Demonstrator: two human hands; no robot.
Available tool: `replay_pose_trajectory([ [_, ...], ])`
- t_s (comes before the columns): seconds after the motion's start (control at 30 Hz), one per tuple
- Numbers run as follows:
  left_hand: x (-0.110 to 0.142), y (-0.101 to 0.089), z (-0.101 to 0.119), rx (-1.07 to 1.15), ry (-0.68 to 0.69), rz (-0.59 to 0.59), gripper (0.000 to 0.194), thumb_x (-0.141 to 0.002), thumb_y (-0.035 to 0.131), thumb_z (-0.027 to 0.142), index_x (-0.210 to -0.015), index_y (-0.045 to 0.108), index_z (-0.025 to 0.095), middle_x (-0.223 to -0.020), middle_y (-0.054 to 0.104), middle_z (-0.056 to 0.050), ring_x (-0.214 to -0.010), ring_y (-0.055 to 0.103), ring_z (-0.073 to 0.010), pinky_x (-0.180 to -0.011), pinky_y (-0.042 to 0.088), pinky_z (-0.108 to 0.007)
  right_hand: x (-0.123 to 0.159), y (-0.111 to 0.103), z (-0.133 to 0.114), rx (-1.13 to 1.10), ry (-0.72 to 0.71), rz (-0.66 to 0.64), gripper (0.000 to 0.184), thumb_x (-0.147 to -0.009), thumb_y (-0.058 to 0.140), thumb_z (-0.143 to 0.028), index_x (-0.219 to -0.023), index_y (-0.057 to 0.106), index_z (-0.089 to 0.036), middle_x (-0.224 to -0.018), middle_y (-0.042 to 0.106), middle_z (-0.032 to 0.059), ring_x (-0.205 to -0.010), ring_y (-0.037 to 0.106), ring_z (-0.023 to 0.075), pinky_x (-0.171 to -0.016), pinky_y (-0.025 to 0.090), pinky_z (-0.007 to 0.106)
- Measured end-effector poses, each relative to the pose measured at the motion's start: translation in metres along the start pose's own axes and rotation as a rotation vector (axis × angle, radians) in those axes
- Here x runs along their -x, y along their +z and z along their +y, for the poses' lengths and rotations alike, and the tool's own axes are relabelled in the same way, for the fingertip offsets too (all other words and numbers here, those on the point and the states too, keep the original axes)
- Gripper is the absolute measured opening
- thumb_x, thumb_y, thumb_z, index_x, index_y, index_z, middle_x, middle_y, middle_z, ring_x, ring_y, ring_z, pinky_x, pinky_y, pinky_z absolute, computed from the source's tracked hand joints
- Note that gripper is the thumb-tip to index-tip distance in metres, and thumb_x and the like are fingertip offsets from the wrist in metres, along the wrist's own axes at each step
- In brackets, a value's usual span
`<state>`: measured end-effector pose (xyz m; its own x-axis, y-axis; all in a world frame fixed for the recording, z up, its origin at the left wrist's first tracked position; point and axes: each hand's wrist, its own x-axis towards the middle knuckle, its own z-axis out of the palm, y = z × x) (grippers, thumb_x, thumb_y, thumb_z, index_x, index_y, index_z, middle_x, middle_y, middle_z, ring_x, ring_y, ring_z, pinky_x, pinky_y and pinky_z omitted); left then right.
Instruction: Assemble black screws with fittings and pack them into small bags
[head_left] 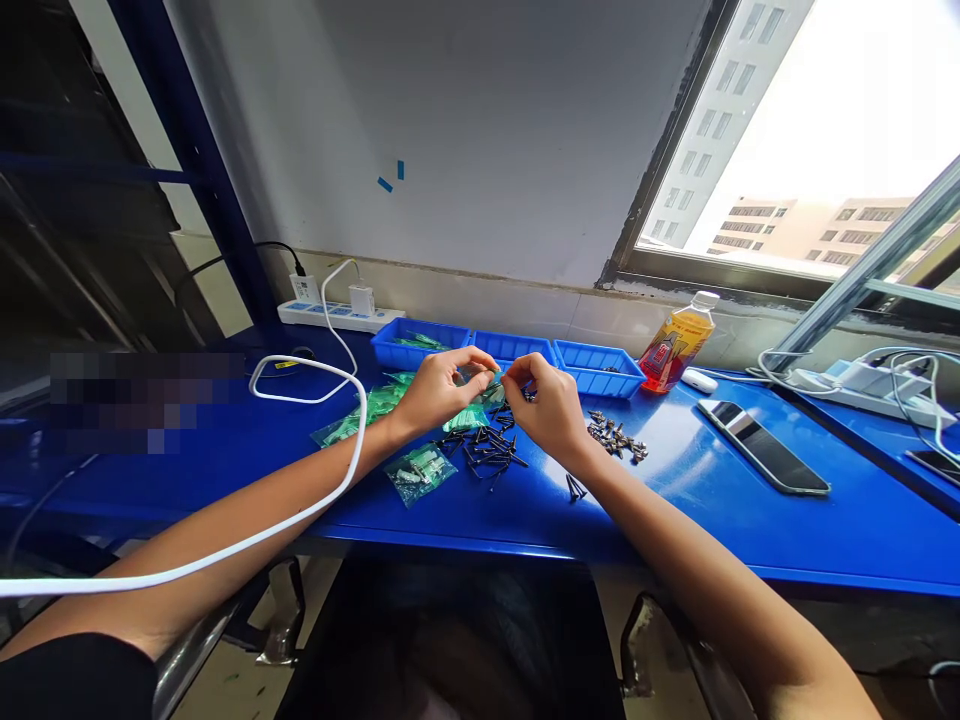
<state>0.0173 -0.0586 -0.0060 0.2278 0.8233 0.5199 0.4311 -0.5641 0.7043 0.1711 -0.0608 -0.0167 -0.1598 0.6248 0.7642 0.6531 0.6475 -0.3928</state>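
Observation:
My left hand [444, 386] and my right hand [549, 402] meet over the middle of the blue table, fingertips pinched close together. Between them is a small clear plastic bag [491, 392] with a greenish tint, its top edge at the fingers of both hands. Below the hands lies a pile of black screws [491, 452]. A filled bag of pale wall plugs [421, 472] rests in front of my left hand, and more green-tinted bags [375, 408] lie beside its wrist. Short metal screws [616, 438] are heaped right of my right hand, with a few black screws [574, 488] nearer the front edge.
Three blue bins [600, 382] stand in a row behind the hands. A drink bottle [679, 343] and a phone [763, 446] are at the right. A white cable [363, 420] loops across in front of my left forearm. Power strips [341, 318] sit at the back.

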Motion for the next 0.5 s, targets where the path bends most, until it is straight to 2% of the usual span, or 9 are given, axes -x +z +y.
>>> replay_pose_trajectory([
  [0.27, -0.0001, 0.0011, -0.0011, 0.067, 0.038, 0.005, 0.018, -0.074, 0.052, 0.028, -0.082, 0.065, 0.018, -0.083, 0.070, -0.002, -0.076, 0.061, -0.0161, -0.068, 0.042, -0.027, -0.0013, -0.0013, -0.0064, -0.025, 0.159, 0.068, 0.005, -0.072, 0.058, -0.023, -0.073, 0.054, -0.020, -0.064, 0.066, 0.0006, -0.060, 0.062, 0.0153, -0.056, 0.044, 0.026],
  [0.5, -0.0008, 0.0028, -0.0004, 0.220, -0.052, -0.021, 0.018, -0.072, 0.053, 0.027, -0.083, 0.065, 0.018, -0.080, 0.066, -0.002, -0.075, 0.057, -0.0151, -0.066, 0.041, -0.025, -0.0025, -0.0018, -0.0078, -0.106, 0.136, 0.091, 0.008, -0.071, 0.058, -0.023, -0.066, 0.051, -0.021, -0.059, 0.064, -0.0007, -0.054, 0.058, 0.0126, -0.052, 0.043, 0.024],
])
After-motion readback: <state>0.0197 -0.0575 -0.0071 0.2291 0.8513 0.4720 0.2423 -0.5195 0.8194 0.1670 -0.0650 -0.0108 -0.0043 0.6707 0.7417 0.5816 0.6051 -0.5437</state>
